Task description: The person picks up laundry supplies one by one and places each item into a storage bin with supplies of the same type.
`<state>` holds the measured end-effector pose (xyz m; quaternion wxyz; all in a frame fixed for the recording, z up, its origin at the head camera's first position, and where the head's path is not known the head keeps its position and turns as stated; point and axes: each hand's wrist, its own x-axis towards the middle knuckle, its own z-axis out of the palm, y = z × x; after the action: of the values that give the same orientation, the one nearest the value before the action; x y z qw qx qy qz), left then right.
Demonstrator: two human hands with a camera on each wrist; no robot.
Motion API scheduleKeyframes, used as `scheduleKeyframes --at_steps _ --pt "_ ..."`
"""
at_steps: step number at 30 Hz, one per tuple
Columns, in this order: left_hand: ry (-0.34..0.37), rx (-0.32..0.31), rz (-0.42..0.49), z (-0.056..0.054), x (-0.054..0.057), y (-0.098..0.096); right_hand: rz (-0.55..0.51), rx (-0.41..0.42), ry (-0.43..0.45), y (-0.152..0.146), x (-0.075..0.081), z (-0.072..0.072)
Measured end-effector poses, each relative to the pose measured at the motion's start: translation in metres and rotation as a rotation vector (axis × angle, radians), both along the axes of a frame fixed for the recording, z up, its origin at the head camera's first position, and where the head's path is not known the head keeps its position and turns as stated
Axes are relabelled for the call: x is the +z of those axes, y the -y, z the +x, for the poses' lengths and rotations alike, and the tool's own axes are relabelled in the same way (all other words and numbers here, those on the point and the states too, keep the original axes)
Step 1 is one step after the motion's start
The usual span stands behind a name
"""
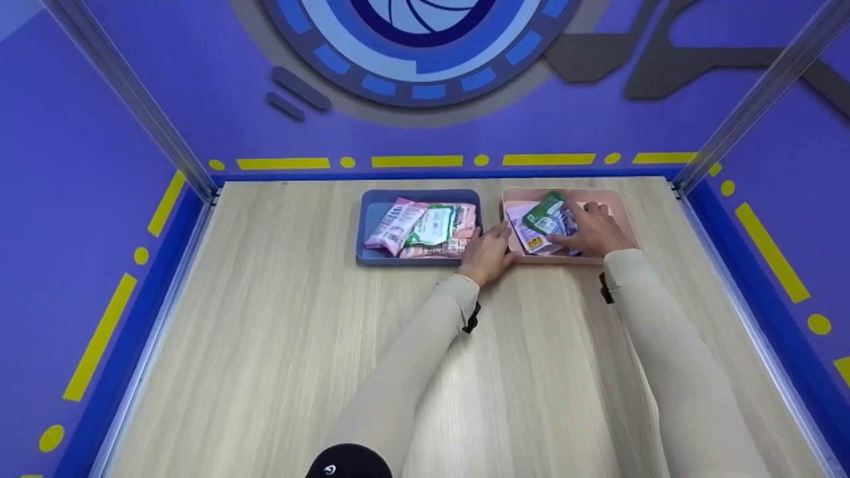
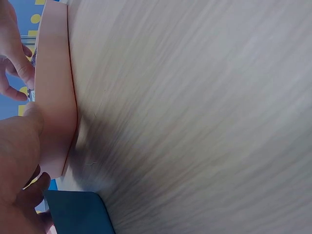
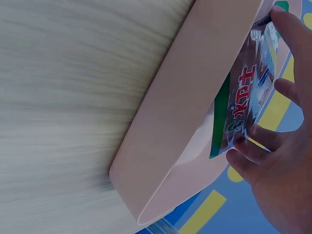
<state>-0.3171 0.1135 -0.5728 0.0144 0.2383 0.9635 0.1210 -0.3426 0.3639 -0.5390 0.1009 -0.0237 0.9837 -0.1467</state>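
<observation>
My right hand [image 1: 593, 229] reaches into the pink tray [image 3: 175, 107]. In the right wrist view its thumb and fingers grip a shiny dark packet [image 3: 243, 92] with red lettering and a green edge, one at each end. Left of that hand lie a green packet [image 1: 546, 212] and a lilac packet [image 1: 528, 229], partly overlapping. At the tray's front left corner is my left hand [image 1: 489, 254]. Its thumb rests on the pink wall, and its loosely spread fingers lie between this tray and the blue tray [image 1: 364, 226]. What sits under the right palm is hidden.
Inside the blue tray, a pink and white packet [image 1: 397, 226], a green and white packet [image 1: 433, 224] and other pink packets are heaped. Both trays stand near the back of the wooden table [image 1: 285, 318]. Blue panels [image 1: 431, 143] enclose the back and sides.
</observation>
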Motion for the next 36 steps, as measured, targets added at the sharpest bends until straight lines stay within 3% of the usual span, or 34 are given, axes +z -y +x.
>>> scheduleKeyframes --at_steps 15,32,36 --pt "-0.016 0.001 -0.020 -0.0008 -0.0025 -0.0004 -0.014 0.074 -0.025 -0.0032 0.0004 0.0015" --pt "-0.004 0.001 -0.013 -0.0031 -0.0034 -0.0015 -0.003 0.066 -0.019 -0.0058 -0.0057 0.0028" --pt "0.000 0.001 -0.007 -0.0018 -0.0031 -0.0014 0.004 0.077 -0.064 -0.0062 -0.0076 0.0059"
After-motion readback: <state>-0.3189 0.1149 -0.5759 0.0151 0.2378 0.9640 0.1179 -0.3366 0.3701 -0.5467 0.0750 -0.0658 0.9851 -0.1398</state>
